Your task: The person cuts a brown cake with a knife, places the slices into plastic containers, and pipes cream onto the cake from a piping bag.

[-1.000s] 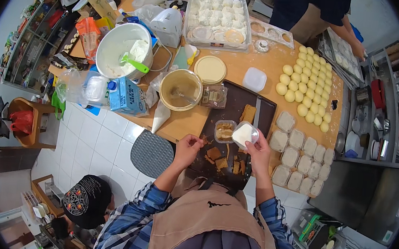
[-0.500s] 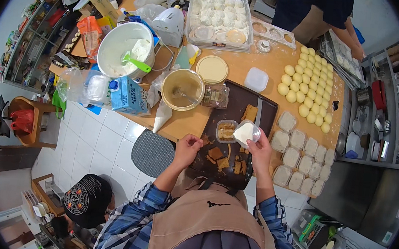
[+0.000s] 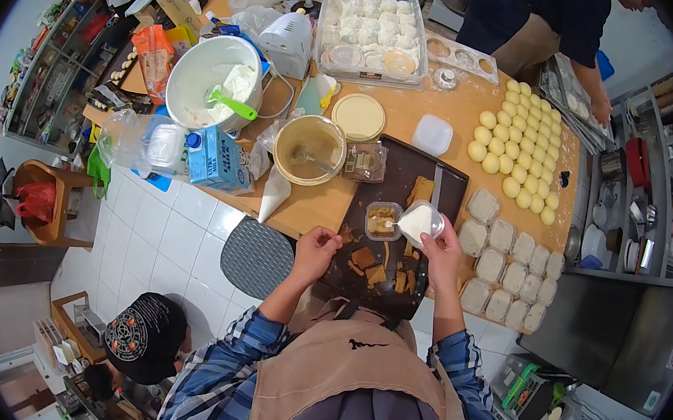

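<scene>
My right hand (image 3: 444, 257) grips a clear plastic cup (image 3: 419, 222) with white contents, tilted left over a small square clear tub (image 3: 384, 212). Brown cake pieces lie in that tub, and a white spot shows at its right side, by the cup's lip. My left hand (image 3: 316, 255) hovers at the near left edge of the dark baking tray (image 3: 454, 181), fingers curled in, with nothing visible in them. Brown cake offcuts (image 3: 376, 274) are scattered on the tray, along with a longer cake piece (image 3: 421, 191) beside a knife (image 3: 437, 183).
Lidded tubs (image 3: 515, 276) stand in rows on the right, below yellow dough balls (image 3: 521, 147). Leftward are a beige bucket (image 3: 282, 164), a piping bag (image 3: 275, 192), a blue milk carton (image 3: 215, 162) and a white bowl (image 3: 182, 90). Other people work around the table.
The cup in my right hand has shifted slightly right and tilted further. A white spot now shows in the square tub. My left hand stays in place.
</scene>
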Demonstrator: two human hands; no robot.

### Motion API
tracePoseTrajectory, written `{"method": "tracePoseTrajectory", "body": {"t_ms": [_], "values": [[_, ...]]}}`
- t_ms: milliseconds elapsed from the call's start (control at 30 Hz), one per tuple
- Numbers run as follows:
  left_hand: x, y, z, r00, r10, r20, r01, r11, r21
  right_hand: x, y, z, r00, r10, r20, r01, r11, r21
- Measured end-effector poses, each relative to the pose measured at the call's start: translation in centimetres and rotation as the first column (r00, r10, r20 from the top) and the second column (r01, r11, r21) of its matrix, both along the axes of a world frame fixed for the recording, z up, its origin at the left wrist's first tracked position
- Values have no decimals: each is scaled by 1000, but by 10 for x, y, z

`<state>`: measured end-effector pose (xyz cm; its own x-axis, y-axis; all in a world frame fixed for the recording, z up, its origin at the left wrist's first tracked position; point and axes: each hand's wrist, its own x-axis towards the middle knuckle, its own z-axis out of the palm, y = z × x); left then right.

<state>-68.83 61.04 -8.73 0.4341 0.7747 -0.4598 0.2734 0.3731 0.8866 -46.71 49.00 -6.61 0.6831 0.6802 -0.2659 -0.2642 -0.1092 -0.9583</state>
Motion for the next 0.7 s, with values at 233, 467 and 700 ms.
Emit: {"method": "tracePoseTrajectory", "body": {"t_ms": [233,467,700], "values": [[1,-1,0,1000,-11,0,10,999,-39,2,4,6,997,-37,-71,36,999,-14],[0,0,-1,999,10,39,-8,999,-49,4,12,-1,995,-38,-88,36,999,-21],[-1,1,0,1000,9,26,-8,999,-50,6,17,-10,999,-23,-28,22,1000,-17]]}}
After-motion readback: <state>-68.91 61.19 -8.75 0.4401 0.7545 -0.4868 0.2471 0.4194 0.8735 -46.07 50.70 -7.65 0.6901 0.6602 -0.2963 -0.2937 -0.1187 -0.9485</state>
